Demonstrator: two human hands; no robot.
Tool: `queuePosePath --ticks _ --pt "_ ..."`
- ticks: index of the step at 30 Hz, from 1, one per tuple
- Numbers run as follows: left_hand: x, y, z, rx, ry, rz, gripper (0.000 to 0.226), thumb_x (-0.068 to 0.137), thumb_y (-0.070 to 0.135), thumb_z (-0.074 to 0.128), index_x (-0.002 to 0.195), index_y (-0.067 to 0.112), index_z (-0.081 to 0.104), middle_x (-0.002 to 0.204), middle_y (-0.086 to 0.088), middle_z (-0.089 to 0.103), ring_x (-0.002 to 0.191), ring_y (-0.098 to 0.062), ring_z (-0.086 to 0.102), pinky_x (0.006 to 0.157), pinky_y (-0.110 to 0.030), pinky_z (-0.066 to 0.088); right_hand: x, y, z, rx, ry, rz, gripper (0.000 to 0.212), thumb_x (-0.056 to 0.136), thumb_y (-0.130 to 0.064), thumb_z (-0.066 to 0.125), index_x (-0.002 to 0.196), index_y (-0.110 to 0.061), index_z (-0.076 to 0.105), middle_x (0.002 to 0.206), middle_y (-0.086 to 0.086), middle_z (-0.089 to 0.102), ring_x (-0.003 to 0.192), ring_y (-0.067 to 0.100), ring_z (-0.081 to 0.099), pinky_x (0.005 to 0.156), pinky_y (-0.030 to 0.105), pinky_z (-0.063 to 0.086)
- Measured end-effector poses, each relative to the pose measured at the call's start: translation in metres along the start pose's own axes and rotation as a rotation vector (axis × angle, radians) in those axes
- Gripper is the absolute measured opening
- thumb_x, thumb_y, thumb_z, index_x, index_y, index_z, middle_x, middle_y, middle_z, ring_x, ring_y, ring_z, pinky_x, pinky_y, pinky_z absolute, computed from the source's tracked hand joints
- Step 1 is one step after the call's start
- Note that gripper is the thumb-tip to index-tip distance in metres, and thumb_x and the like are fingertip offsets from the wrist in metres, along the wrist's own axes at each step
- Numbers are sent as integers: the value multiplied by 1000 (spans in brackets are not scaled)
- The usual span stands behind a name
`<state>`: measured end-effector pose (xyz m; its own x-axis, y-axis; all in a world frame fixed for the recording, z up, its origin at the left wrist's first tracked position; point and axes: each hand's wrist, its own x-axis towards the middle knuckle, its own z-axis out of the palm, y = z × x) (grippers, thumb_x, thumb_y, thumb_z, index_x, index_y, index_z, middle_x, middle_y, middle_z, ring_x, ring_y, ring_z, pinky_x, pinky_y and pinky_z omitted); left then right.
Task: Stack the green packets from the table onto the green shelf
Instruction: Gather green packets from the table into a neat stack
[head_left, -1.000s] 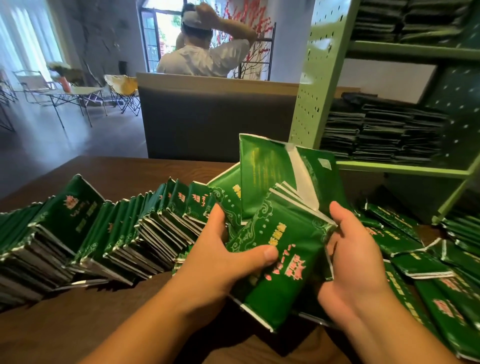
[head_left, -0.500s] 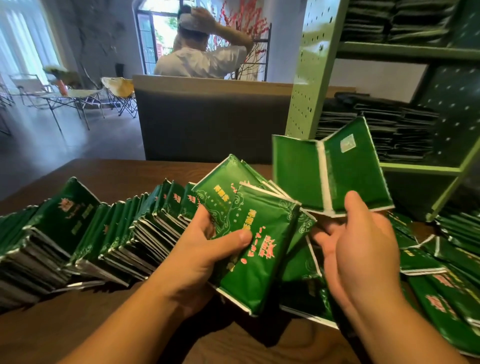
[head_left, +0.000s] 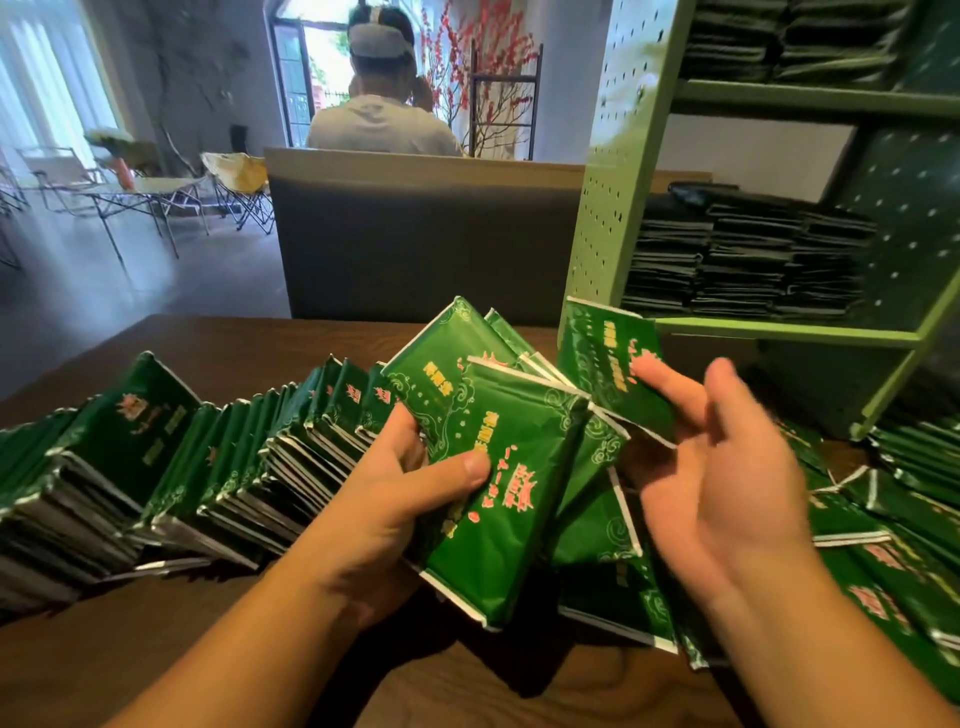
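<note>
My left hand (head_left: 395, 499) grips a fanned bundle of green packets (head_left: 498, 467) above the brown table (head_left: 156, 649), thumb across the front packet. My right hand (head_left: 717, 483), blurred, holds a single green packet (head_left: 597, 364) by the fingertips just right of the bundle, its printed face towards me. A long leaning row of green packets (head_left: 182, 467) covers the table's left side. Loose green packets (head_left: 909, 519) lie at the right. The green shelf (head_left: 613, 182) stands at the back right, with dark stacks of packets (head_left: 753, 260) on its middle board and more on the board above.
A grey bench back (head_left: 415, 234) runs behind the table. A person (head_left: 379, 124) sits beyond it, facing away. Folding chairs and a small table (head_left: 130, 192) stand far left on the floor. The shelf's slanted green leg (head_left: 893, 384) reaches the table near the loose packets.
My right hand turned its single packet from the plain back to the printed front and brought it down beside the bundle. My left hand kept its grip and raised the bundle slightly.
</note>
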<state>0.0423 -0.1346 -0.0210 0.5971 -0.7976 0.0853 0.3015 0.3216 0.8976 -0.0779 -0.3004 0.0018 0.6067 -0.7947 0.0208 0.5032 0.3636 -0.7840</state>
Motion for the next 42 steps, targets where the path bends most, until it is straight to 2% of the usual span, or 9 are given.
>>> queuePosePath --ticks 3,9,14,16,19,23,28,35,42 --pt "-1 2 -4 -50 -59 -45 81 56 8 84 132 18 60 122 -21 71 86 -34 75 70 -45 64 3 -3 2 -220 155 -88 17 96 -10 64 94 -18 79 102 3 78 106 25 72 96 45 57" --pt "-6 7 -8 -134 -241 -92 83 46 21 99 124 25 71 126 -19 70 89 -32 76 74 -43 64 0 -6 0 -484 79 -139 54 91 11 57 112 -39 64 109 6 75 97 28 73 93 56 57" --pt "-1 5 -10 22 -275 -148 84 61 13 91 138 18 58 133 -21 65 104 -34 73 84 -43 62 -3 2 6 -565 -227 31 22 86 -36 70 107 -36 79 124 -3 72 126 26 60 111 59 40" --pt "4 6 -13 138 -268 -163 82 68 12 80 143 17 49 133 -18 66 111 -35 71 85 -37 60 -2 3 1 -588 -284 119 47 69 -59 79 109 -35 78 125 -2 72 127 25 60 113 57 38" --pt "5 8 -17 116 -274 -196 81 68 10 77 143 18 50 132 -21 66 106 -37 72 80 -38 62 -1 6 -1 -739 -230 20 30 81 -28 79 108 -42 75 117 -2 74 114 27 68 103 56 50" --pt "-1 7 -13 -51 -127 -168 80 47 7 87 124 19 68 118 -23 72 80 -33 76 67 -43 64 -1 6 -1 -669 -99 -62 49 78 -10 69 107 -50 66 119 8 72 90 40 72 87 66 53" --pt "6 9 0 -164 207 -11 71 61 3 78 129 13 59 97 -12 76 72 -26 75 60 -40 62 -4 9 1 -713 -236 -97 76 74 -5 58 121 -66 54 137 -1 61 108 46 66 88 70 53" --pt "4 5 6 -167 382 120 66 68 16 72 130 9 50 107 -14 75 82 -28 74 69 -47 64 -19 36 1 -589 -357 94 38 84 -5 51 99 -23 80 106 2 78 108 17 69 99 41 49" --pt "-2 4 8 -46 299 107 72 61 1 84 123 8 48 98 -14 75 74 -26 75 55 -38 59 -26 29 11 -879 -270 -207 17 99 -28 60 103 -40 69 97 -32 71 91 -15 64 70 3 47"
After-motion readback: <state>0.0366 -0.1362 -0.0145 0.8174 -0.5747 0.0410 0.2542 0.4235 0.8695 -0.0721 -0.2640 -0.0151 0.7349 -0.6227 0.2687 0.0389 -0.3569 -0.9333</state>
